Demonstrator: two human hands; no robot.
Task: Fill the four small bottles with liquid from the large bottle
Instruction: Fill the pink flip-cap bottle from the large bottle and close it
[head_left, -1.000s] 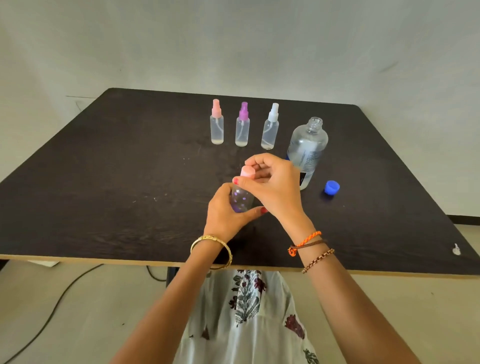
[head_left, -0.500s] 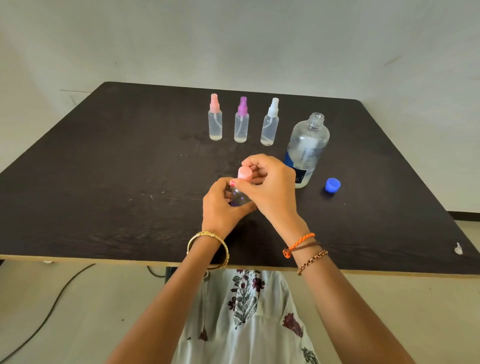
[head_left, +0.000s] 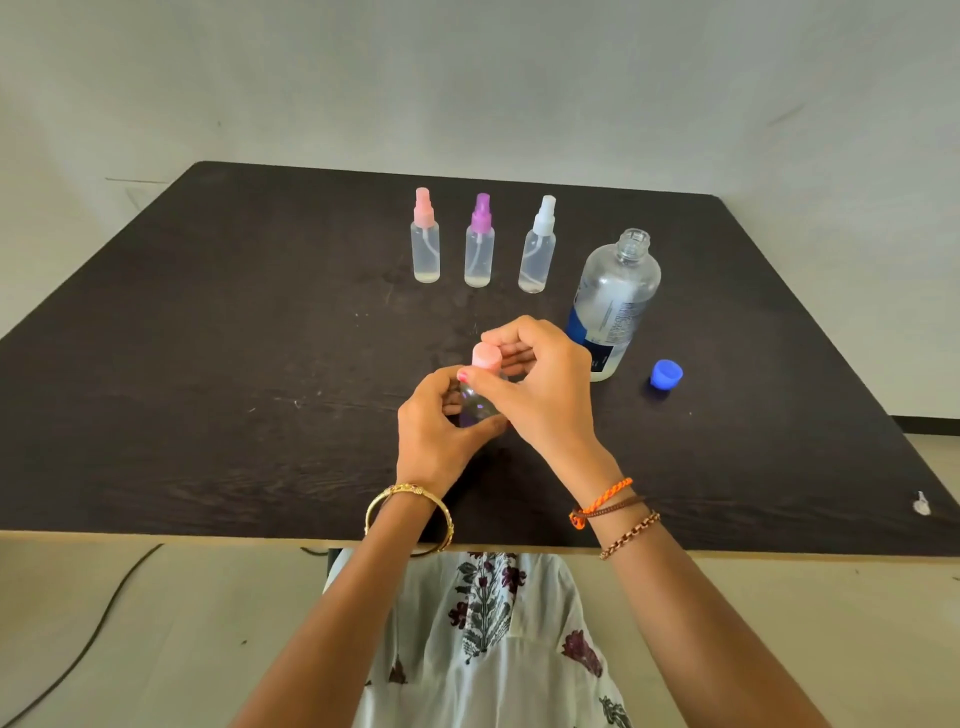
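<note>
**Fourth small bottle held upright near the front of the surface**

We held the fourth small bottle near the middle of the dark surface, its long axis close to upright and its pink cap pointing up, leaning slightly toward us. Our left hand curled round the clear body, while the fingers and thumb of our right hand pinched the cap.

Farther back stood a row of three small spray bottles, all upright with nozzles up: the pink-topped bottle on the left, the purple-topped bottle in the middle, the white-topped bottle on the right. Just right of them the large bottle stood uncapped, its open neck up. Its blue cap lay apart, to the right.

The left half of the surface lay bare out to its edge. The near edge ran just under our wrists; a small white speck sat near the right corner.
</note>
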